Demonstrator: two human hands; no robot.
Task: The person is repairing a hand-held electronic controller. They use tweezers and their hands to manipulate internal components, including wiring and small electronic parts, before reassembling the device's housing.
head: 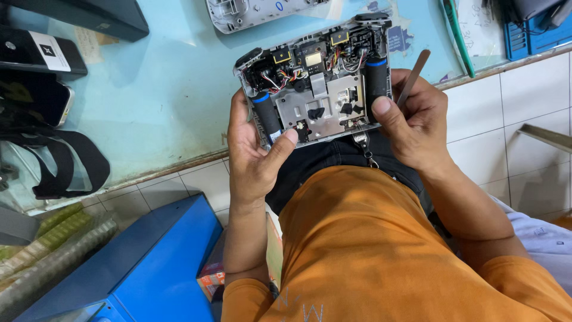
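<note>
The person's left hand [253,158] is gripping the near-left corner of an opened grey handheld controller with its back shell off [316,80], fingers wrapped underneath and the thumb pressing across the lower edge beside a black cylindrical cell with a blue band [267,113]. The right hand [417,122] is closing around the controller's right side, thumb lying on the matching cell there [375,80], while the same hand is also pinching a thin flat metal pry tool [413,77] that is sticking up and away between the fingers.

The controller is being held in the air, tilted toward the person, just above the edge of the pale blue worktop [167,89]. Its silver metal plate, small boards and coloured wires are all lying exposed.

To my eye, doing this well means keeping both thumbs on the frame and cells rather than on the loose wiring, and keeping that tool tip pointed clear of the boards. Both forearms are coming up from the orange shirt [381,250], wrists bent inward, elbows tucked close.

Further out, a detached grey shell piece [250,13] is lying on the worktop, dark cases and a black strap [65,164] are sitting at the left, and a blue box [149,262] is standing below.
</note>
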